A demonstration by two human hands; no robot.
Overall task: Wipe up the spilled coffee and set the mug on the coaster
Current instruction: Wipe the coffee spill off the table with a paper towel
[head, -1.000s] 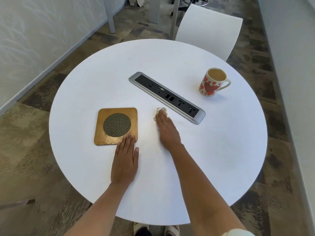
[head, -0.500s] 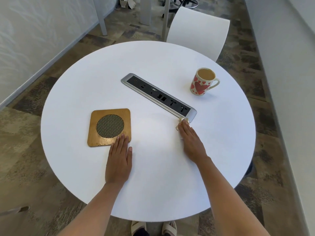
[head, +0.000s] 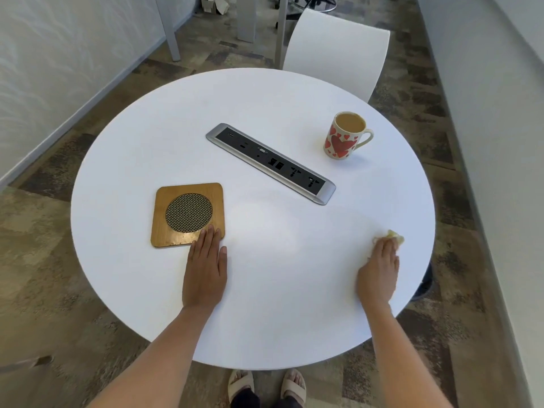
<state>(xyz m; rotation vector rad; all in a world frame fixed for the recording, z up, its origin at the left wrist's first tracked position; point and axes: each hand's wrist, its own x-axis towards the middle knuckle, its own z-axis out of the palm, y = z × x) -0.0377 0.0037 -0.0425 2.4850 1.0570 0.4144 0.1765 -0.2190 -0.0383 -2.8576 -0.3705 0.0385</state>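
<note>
A white mug with red hearts [head: 341, 139], full of milky coffee, stands at the far right of the round white table [head: 265, 95]. A square wooden coaster with a mesh disc [head: 188, 214] lies at the left. My left hand [head: 205, 266] rests flat on the table, its fingertips on the coaster's near right corner. My right hand [head: 379, 266] presses a crumpled, stained tissue [head: 393, 235] flat against the table near the right edge; most of the tissue is hidden under the fingers. No coffee stain shows on the tabletop.
A silver power and socket strip [head: 270, 163] runs diagonally across the table's middle, between coaster and mug. A white chair [head: 335, 51] stands behind the table. Walls close in on both sides, and my sandalled feet [head: 266, 387] show below the near edge.
My right hand has slid the tissue from beside the socket strip out to the right, close to the table's edge. The left hand has stayed by the coaster, and the mug has not moved.
</note>
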